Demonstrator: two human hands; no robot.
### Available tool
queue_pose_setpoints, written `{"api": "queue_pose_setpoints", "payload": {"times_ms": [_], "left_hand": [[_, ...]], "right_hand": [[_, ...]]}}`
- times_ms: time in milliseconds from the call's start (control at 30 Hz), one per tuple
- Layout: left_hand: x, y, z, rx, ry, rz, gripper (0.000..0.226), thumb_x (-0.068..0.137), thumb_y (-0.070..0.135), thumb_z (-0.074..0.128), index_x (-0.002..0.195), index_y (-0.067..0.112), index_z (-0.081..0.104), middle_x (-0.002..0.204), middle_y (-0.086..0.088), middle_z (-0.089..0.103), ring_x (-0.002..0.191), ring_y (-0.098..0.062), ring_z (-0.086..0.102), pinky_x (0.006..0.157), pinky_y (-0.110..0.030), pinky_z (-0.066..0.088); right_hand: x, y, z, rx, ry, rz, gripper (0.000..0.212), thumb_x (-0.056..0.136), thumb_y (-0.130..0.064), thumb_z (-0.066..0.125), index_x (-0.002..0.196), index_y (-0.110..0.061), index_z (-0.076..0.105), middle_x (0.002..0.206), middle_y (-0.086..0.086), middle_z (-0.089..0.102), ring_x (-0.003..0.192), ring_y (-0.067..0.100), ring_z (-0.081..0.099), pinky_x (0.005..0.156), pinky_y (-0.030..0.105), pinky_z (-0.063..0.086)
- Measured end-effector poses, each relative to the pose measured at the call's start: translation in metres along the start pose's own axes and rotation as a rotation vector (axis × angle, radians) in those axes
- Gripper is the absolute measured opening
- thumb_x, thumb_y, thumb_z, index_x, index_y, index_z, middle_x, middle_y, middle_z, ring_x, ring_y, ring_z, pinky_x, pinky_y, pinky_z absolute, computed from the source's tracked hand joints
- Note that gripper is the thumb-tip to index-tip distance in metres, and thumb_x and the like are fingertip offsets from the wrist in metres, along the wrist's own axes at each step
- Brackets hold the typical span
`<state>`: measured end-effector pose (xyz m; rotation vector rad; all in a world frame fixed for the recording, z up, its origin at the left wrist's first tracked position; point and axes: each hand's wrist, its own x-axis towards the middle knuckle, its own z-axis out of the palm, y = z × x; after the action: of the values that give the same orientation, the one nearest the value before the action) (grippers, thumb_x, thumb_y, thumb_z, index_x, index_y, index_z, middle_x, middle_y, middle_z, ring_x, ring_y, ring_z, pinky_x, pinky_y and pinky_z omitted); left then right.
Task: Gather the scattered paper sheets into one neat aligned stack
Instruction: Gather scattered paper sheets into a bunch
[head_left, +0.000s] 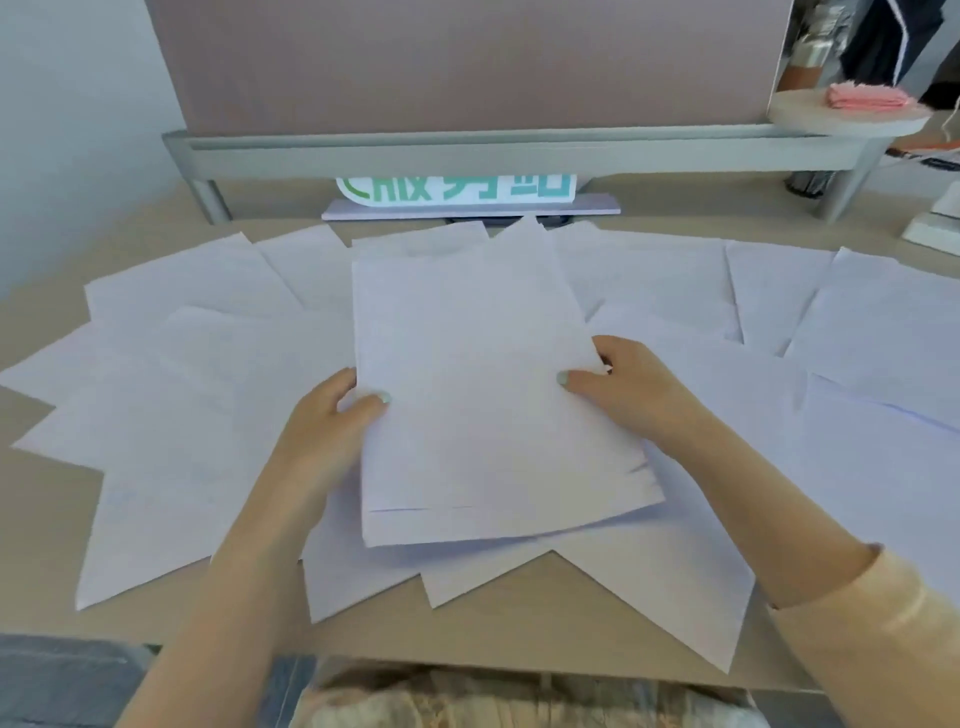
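A small stack of white paper sheets (478, 395) is held just above the middle of the wooden desk (41, 530), its edges roughly aligned. My left hand (332, 421) grips the stack's left edge, thumb on top. My right hand (623, 389) grips the right edge, thumb on top and fingers under. Several more white sheets lie fanned out around it: loose sheets on the left (171, 395), loose sheets on the right (872, 364) and loose sheets at the front (654, 587), partly hidden under the stack and my arms.
A grey partition rail (467, 150) with a mauve panel runs along the desk's back. Under it stands a white sign with green letters (457, 189). A round shelf with a pink cloth (867, 98) sits at the back right. A white object (935, 223) lies at the right edge.
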<state>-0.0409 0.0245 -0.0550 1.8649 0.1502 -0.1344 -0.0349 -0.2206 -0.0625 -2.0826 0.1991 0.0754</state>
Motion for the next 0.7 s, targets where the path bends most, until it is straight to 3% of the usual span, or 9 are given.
{"api": "queue_pose_setpoints", "payload": {"times_ms": [67, 133, 200, 233, 300, 400, 467, 600, 700], "left_hand": [[0.004, -0.013, -0.008, 0.026, 0.038, -0.055, 0.033, 0.093, 0.018, 0.051, 0.125, 0.028, 0.054, 0.128, 0.016, 0.046, 0.121, -0.007, 0.043, 0.093, -0.027, 0.032], [0.013, -0.024, -0.015, -0.081, 0.051, -0.144, 0.05, 0.091, 0.021, 0.055, 0.14, 0.022, 0.042, 0.145, 0.009, 0.039, 0.134, -0.012, 0.036, 0.104, -0.026, 0.027], [0.018, -0.027, -0.021, -0.265, 0.047, -0.191, 0.05, 0.091, 0.02, 0.055, 0.14, 0.017, 0.041, 0.137, 0.002, 0.048, 0.124, -0.015, 0.047, 0.104, -0.028, 0.034], [0.02, -0.025, -0.022, -0.357, 0.033, -0.195, 0.044, 0.092, 0.018, 0.053, 0.135, 0.015, 0.045, 0.124, 0.001, 0.056, 0.109, -0.015, 0.055, 0.093, -0.027, 0.041], [0.023, -0.022, -0.025, -0.472, -0.001, -0.21, 0.039, 0.093, 0.016, 0.052, 0.131, 0.012, 0.048, 0.098, 0.0, 0.062, 0.084, -0.016, 0.059, 0.073, -0.026, 0.046], [0.031, -0.023, -0.025, -0.486, -0.032, -0.233, 0.033, 0.093, 0.017, 0.05, 0.123, 0.003, 0.053, 0.088, -0.004, 0.065, 0.072, -0.018, 0.063, 0.057, -0.022, 0.052], [0.035, -0.024, -0.021, -0.477, -0.045, -0.256, 0.019, 0.093, 0.012, 0.048, 0.105, 0.004, 0.06, 0.082, -0.005, 0.069, 0.067, -0.019, 0.067, 0.057, -0.024, 0.054], [0.038, -0.027, -0.001, -0.335, -0.116, -0.24, 0.025, 0.089, 0.0, 0.047, 0.103, 0.012, 0.065, 0.083, -0.005, 0.072, 0.071, -0.019, 0.069, 0.061, -0.028, 0.055], [0.048, -0.026, 0.008, -0.3, -0.103, -0.188, 0.03, 0.089, -0.001, 0.045, 0.097, 0.021, 0.065, 0.081, 0.003, 0.073, 0.068, -0.012, 0.07, 0.06, -0.024, 0.054]], "right_hand": [[0.001, -0.002, 0.015, -0.122, 0.015, -0.001, 0.027, 0.087, -0.022, 0.06, 0.113, -0.015, 0.055, 0.113, 0.002, 0.062, 0.101, 0.023, 0.062, 0.086, 0.036, 0.051], [0.001, -0.004, 0.024, -0.174, 0.011, 0.019, 0.056, 0.086, -0.029, 0.061, 0.137, -0.018, 0.039, 0.137, 0.0, 0.05, 0.119, 0.023, 0.054, 0.1, 0.04, 0.044], [0.003, -0.004, 0.029, -0.173, 0.001, 0.043, 0.074, 0.087, -0.035, 0.06, 0.149, -0.021, 0.022, 0.149, -0.001, 0.039, 0.129, 0.022, 0.047, 0.106, 0.04, 0.039], [0.004, -0.004, 0.031, -0.173, -0.003, 0.057, 0.076, 0.088, -0.038, 0.059, 0.15, -0.021, 0.018, 0.15, 0.0, 0.038, 0.131, 0.021, 0.045, 0.107, 0.04, 0.038], [0.008, -0.004, 0.032, -0.183, -0.005, 0.074, 0.075, 0.089, -0.039, 0.058, 0.15, -0.019, 0.02, 0.148, 0.0, 0.04, 0.131, 0.02, 0.045, 0.106, 0.034, 0.036], [0.016, -0.003, 0.031, -0.084, 0.017, 0.096, 0.067, 0.088, -0.031, 0.06, 0.146, -0.015, 0.03, 0.139, -0.002, 0.048, 0.112, 0.017, 0.05, 0.09, 0.029, 0.038], [0.025, -0.001, 0.03, -0.004, 0.016, 0.109, 0.058, 0.088, -0.026, 0.062, 0.14, -0.013, 0.04, 0.13, 0.0, 0.056, 0.102, 0.017, 0.054, 0.083, 0.029, 0.042], [0.04, -0.002, 0.025, 0.217, -0.097, 0.18, 0.018, 0.088, -0.018, 0.063, 0.105, -0.011, 0.065, 0.092, 0.008, 0.072, 0.064, 0.017, 0.069, 0.053, 0.022, 0.054], [0.056, 0.0, 0.019, 0.239, -0.164, 0.247, 0.014, 0.087, -0.023, 0.065, 0.097, -0.013, 0.067, 0.083, 0.008, 0.076, 0.066, 0.022, 0.072, 0.058, 0.029, 0.056]]}}
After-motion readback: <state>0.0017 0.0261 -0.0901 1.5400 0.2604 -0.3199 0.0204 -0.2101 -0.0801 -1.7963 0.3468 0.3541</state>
